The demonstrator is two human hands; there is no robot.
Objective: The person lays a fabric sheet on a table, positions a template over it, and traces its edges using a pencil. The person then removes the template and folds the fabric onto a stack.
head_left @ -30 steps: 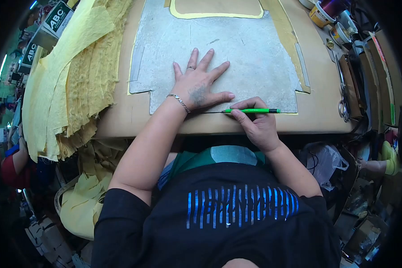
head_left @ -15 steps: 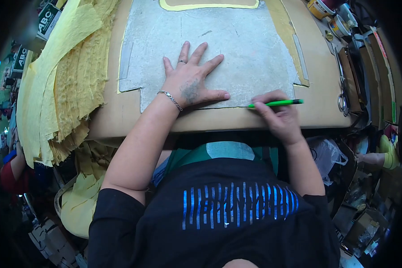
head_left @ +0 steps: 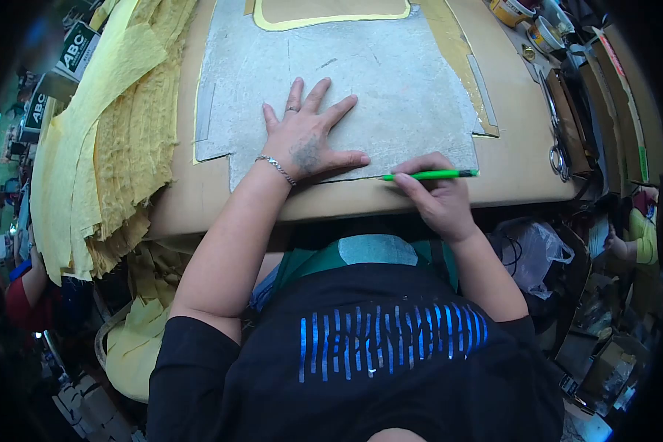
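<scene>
A large grey template (head_left: 390,81) with yellow edging lies flat on the tan work surface (head_left: 331,202). My left hand (head_left: 306,140) rests palm down on the template near its front edge, fingers spread, holding nothing. To its right, my right hand (head_left: 442,195) grips a green pen (head_left: 438,174). The pen lies nearly level, its tip pointing left at the template's front edge, close to my left thumb. The fingers of my right hand are closed around the pen's left part.
A thick stack of yellow sheets (head_left: 129,132) hangs over the left side of the surface. Scissors (head_left: 558,158) lie at the right edge, near tubs (head_left: 545,33) and cardboard pieces. Other people's arms show at both far sides.
My right hand and the pen have moved left along the template's front edge, nearer my left thumb. My left hand stays spread on the template. The whole view has shifted slightly.
</scene>
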